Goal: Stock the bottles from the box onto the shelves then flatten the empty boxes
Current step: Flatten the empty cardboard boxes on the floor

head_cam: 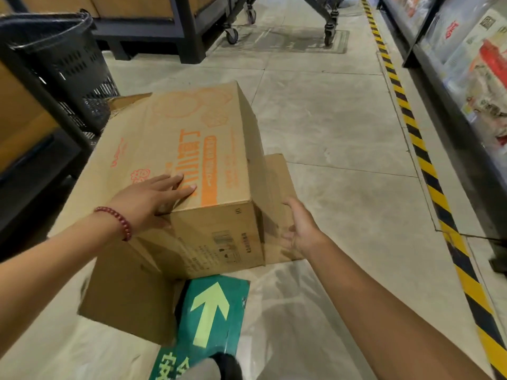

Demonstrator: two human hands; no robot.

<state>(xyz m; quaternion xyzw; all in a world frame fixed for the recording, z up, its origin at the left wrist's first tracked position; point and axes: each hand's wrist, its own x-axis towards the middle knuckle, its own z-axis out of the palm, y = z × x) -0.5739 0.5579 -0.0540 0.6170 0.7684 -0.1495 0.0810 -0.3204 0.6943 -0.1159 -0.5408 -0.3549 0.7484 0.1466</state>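
A brown cardboard box with orange print lies on its side on the shop floor, its flaps spread out at the near left and at the right. My left hand, a red bead bracelet on its wrist, rests flat with fingers spread on the box's upper face near the front corner. My right hand hovers open beside the right flap, palm toward the box; contact is unclear. No bottles are in view.
A black plastic basket stands at the far left by dark shelving. A green floor sticker with an arrow lies just before the box. Yellow-black tape runs along a freezer case at right. Trolley wheels stand ahead.
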